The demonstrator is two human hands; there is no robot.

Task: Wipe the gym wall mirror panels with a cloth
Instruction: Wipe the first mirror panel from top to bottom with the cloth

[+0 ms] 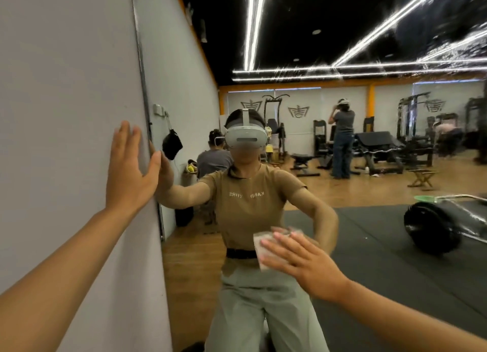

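Wiping looks midway: right hand (297, 259), fingers straight, presses cloth (261, 249) flat on mirror (369, 167) at 5 o'clock. Left hand (129, 164), fingers spread and holding nothing, braces on wall (66, 114) at 9 o'clock. Streaks at 1 o'clock suggest upper glass remains.

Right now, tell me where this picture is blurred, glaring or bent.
Head view: the right hand pressing the cloth to the mirror is motion-blurred; the left hand on the grey wall is sharper. Head view: reflected ceiling light strips flare into streaky glare. Head view: the wide lens bows the wall's edge and stretches both forearms.
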